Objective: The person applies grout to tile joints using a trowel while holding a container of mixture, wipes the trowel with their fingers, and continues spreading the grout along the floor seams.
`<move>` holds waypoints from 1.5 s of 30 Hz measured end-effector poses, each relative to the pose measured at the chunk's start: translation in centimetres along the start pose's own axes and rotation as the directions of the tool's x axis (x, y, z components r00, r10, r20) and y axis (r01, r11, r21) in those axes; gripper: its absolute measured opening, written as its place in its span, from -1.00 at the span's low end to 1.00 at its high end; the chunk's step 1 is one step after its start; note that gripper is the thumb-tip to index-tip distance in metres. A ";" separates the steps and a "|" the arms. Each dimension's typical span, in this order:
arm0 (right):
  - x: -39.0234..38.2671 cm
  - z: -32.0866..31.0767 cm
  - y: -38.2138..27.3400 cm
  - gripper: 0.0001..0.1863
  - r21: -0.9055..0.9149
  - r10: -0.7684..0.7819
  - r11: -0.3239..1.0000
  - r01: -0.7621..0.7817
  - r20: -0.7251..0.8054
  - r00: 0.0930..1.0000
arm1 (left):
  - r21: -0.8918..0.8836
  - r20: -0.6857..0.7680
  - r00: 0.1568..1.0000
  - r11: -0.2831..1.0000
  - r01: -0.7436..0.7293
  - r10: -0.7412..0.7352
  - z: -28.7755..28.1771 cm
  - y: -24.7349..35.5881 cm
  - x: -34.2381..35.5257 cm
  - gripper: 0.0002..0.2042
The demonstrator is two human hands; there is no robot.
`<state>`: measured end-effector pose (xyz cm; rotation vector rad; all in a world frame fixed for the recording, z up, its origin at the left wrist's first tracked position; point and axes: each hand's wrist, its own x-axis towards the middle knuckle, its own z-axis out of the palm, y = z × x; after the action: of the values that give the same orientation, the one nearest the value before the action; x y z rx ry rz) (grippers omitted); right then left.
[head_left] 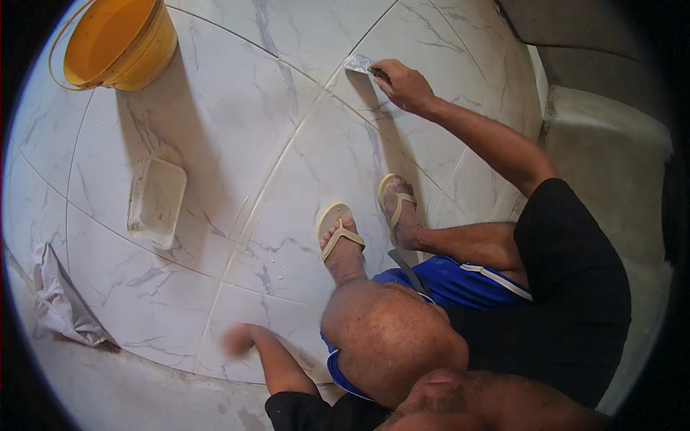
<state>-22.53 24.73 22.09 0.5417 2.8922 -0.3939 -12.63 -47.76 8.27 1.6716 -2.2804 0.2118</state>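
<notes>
My right hand (pixel 405 85) is closed round the dark handle of a putty knife (pixel 359 63). Its flat, smeared blade lies at a joint between the white marbled floor tiles (pixel 251 136), close to where several joints meet. My left hand (pixel 238 340) is down near the floor at the lower left, blurred, so its fingers cannot be made out. Left of my feet, a white rectangular tub (pixel 159 201) rests on the tiles, its inside streaked with residue. White filler runs along some of the joints, and small white crumbs lie on the tile by my sandals.
A yellow bucket (pixel 133 54) with a wire handle stands at the far left. A crumpled whitish cloth (pixel 61 302) lies by the left floor edge. My sandalled feet (pixel 343 237) are on the tiles in the middle. A grey raised ledge (pixel 604 136) borders the right side.
</notes>
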 end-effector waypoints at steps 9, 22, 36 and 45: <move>1.1 -1.2 0.3 -0.68 -0.049 0.006 0.999 -0.007 -0.021 1.000 | -0.019 0.037 0.999 1.000 0.006 -0.006 -0.6 0.5 -0.2 -0.53; 1.1 -0.6 -0.2 -0.70 -0.030 0.024 0.999 -0.024 -0.012 1.000 | -0.012 0.039 0.999 1.000 -0.018 0.018 -0.6 0.2 0.0 -0.52; 1.4 -1.3 1.3 -0.69 -0.043 0.028 0.999 -0.028 0.011 1.000 | -0.012 0.036 0.999 1.000 -0.027 0.028 -1.5 1.1 -0.7 -0.48; 0.2 -0.1 1.2 -0.68 0.099 0.042 0.994 -0.035 -0.069 0.997 | -0.010 0.040 0.999 1.000 -0.014 0.015 -0.6 0.5 -0.1 -0.49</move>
<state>-22.30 25.89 21.83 0.6391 2.9373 -0.5225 -12.98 -47.30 8.85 1.6695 -2.3197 0.1709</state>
